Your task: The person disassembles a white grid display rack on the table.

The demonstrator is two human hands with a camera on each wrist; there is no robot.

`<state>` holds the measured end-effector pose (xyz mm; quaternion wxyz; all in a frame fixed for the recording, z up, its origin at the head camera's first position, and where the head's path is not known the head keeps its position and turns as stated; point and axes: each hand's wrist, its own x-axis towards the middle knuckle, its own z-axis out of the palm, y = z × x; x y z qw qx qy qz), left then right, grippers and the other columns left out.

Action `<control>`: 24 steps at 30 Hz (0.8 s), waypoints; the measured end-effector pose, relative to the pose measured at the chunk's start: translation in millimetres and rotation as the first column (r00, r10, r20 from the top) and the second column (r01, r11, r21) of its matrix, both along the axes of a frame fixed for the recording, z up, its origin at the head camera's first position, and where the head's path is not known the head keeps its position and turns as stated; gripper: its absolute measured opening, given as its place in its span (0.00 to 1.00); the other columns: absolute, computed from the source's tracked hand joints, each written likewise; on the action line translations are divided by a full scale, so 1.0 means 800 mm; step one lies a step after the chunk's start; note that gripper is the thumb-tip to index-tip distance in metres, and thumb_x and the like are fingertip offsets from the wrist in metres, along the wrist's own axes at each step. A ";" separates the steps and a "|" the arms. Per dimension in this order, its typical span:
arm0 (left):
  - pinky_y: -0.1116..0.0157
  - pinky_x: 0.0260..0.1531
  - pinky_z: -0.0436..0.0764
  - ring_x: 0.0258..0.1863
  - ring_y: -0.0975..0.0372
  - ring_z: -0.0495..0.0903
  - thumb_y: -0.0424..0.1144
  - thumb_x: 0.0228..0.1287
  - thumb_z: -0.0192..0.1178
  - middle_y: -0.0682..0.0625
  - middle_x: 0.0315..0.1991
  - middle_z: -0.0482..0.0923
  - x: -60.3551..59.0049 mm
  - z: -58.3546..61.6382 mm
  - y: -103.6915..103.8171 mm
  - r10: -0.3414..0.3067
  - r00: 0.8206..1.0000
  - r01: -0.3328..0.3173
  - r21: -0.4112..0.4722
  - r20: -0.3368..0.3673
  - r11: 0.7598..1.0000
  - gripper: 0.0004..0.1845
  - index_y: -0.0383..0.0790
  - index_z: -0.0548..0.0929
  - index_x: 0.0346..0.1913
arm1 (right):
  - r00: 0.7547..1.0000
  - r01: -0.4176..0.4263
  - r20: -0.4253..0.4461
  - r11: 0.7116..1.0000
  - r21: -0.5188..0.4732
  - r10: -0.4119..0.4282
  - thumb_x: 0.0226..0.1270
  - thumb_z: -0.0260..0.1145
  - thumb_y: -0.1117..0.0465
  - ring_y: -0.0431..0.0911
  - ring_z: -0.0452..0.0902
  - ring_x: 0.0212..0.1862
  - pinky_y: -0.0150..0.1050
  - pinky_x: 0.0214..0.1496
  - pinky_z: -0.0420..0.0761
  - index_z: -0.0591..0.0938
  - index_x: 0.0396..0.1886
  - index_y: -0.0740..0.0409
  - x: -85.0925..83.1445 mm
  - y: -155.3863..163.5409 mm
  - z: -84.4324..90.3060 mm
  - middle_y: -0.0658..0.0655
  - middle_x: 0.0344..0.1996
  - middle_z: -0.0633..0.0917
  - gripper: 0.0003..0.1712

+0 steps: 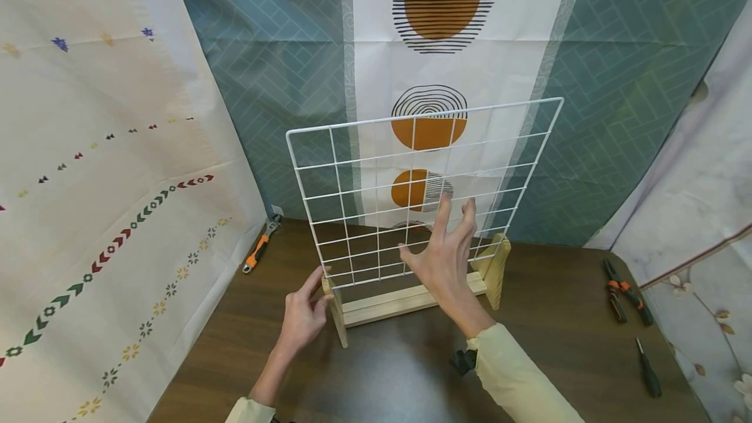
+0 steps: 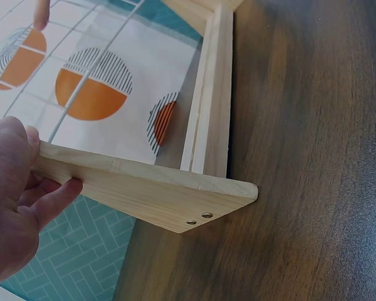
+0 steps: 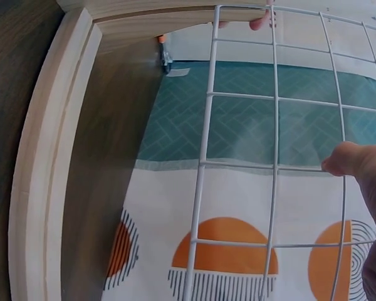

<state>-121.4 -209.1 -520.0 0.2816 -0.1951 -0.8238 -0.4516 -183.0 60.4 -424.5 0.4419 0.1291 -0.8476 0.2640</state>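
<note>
A dark brown, wood-grained tabletop (image 1: 558, 344) is set against a wall hung with teal cloth (image 1: 282, 70), its pale tiling pattern crossed by a white band (image 1: 373, 74) printed with orange and black-lined circles. The left side is closed off by a white cloth (image 1: 88, 201) bordered with small coloured motifs, and the right by a pale flowered cloth (image 1: 711, 188). A wrench (image 1: 260, 247) with an orange-and-black handle is laid at the far left corner; pliers (image 1: 644, 310) and a dark screwdriver (image 1: 649, 369) are laid near the right edge.

The stand (image 1: 405, 302) is placed mid-tabletop: two pale, unpainted rails are joined between a left panel (image 2: 144, 188) and a right panel (image 1: 496, 273), and two metal screw heads (image 2: 206, 215) are seen low on the left panel's outer face. Above the rails a white wire grid (image 1: 376, 188) is held upright, with rounded corners and thin crossing bars; its lower left corner is met by the left panel's top, while contact at the right panel cannot be made out.

The left panel's upper end is pinched by the left grip (image 1: 304, 318). The right grip (image 1: 443, 266) is spread before the grid, grasping nothing, its thumb at a wire.
</note>
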 end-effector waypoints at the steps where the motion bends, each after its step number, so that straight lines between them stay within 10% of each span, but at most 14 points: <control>1: 0.70 0.25 0.82 0.55 0.44 0.77 0.11 0.49 0.66 0.34 0.58 0.78 0.000 0.000 0.000 0.001 1.000 -0.001 -0.001 0.000 1.000 0.36 0.31 0.74 0.65 | 1.000 0.001 -0.001 1.000 0.000 -0.001 0.32 0.88 0.47 0.73 0.56 0.66 0.67 0.56 0.74 0.54 0.77 0.62 0.000 0.000 0.002 0.77 0.70 0.48 0.75; 24: 0.52 0.33 0.84 0.53 0.43 0.77 0.12 0.49 0.67 0.31 0.57 0.78 -0.001 -0.002 -0.001 -0.011 1.000 0.012 0.016 -0.024 1.000 0.35 0.27 0.74 0.65 | 0.999 0.002 -0.038 1.000 -0.012 -0.002 0.31 0.88 0.46 0.73 0.54 0.68 0.67 0.59 0.71 0.56 0.76 0.63 0.003 0.002 0.038 0.77 0.70 0.49 0.74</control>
